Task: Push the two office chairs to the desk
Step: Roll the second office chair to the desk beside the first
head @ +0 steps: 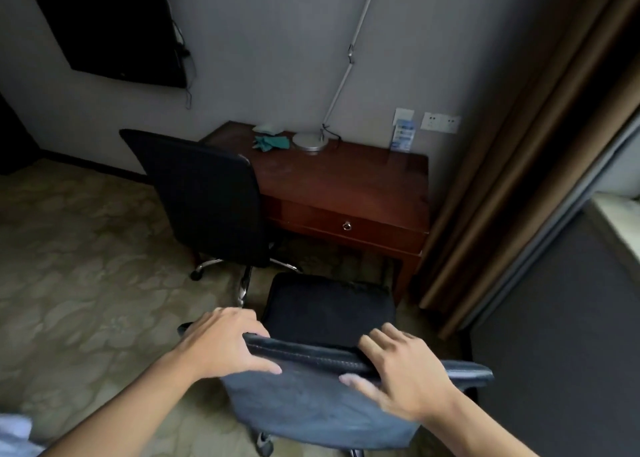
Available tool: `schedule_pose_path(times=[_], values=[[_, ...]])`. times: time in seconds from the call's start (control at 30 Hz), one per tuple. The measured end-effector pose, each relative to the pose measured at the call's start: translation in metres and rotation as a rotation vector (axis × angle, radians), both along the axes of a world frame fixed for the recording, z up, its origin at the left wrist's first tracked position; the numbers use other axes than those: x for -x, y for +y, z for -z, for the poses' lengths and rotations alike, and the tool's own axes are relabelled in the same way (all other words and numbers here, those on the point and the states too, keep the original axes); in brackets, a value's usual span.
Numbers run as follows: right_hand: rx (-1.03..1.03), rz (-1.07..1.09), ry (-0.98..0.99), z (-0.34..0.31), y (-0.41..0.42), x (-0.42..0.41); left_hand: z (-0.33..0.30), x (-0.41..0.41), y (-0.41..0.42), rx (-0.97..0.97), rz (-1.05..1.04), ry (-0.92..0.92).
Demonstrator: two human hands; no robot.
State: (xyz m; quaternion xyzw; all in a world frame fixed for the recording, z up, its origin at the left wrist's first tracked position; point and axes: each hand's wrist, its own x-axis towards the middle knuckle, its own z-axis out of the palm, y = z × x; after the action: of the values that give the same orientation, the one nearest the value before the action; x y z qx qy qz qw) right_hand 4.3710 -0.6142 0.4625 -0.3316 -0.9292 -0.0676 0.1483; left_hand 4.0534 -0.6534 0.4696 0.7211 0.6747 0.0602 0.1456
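1. A dark flat screen (107,23) hangs on the grey wall, cables trailing from its right edge.
2. A silver lamp (310,142) with a round base and a thin jointed arm stands by the wall, a crumpled teal cloth (272,142) just to its left.
3. A blue-and-white card (402,134) leans below two white wall sockets (440,122).
4. Brown curtains (519,151) hang at right; patterned carpet (86,266) covers the floor.

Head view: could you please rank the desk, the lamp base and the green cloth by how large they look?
1. desk, by far the largest.
2. and 3. lamp base and green cloth look alike in size; I would not rank them.
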Motion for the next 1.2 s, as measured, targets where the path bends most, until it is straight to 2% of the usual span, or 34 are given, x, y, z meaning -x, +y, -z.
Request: schedule_pose_path(times=[0.13, 0.23, 0.3, 0.53, 0.97, 1.2], values=[[0.015, 0.123, 0.010, 0.003, -0.010, -0.015, -0.001, 0.011, -0.001, -0.005, 0.034, 0.031], [-0.001, 0.160, 0.025, 0.009, -0.012, -0.012, 0.007, 0.012, 0.000, -0.132, 0.075, 0.108], [-0.020, 0.169, 0.036, 0.009, -0.009, -0.007, 0.012, 0.012, 0.000, -0.190, 0.063, 0.088], [-0.021, 0.203, 0.003, -0.004, 0.015, -0.001, 0.004, 0.019, 0.028, -0.113, 0.074, 0.057], [-0.026, 0.234, 0.048, 0.007, 0.038, 0.010, 0.001, 0.034, 0.064, -0.161, 0.130, 0.063], [0.013, 0.261, 0.037, 0.002, 0.084, 0.030, 0.003, 0.051, 0.111, -0.147, 0.114, 0.064]])
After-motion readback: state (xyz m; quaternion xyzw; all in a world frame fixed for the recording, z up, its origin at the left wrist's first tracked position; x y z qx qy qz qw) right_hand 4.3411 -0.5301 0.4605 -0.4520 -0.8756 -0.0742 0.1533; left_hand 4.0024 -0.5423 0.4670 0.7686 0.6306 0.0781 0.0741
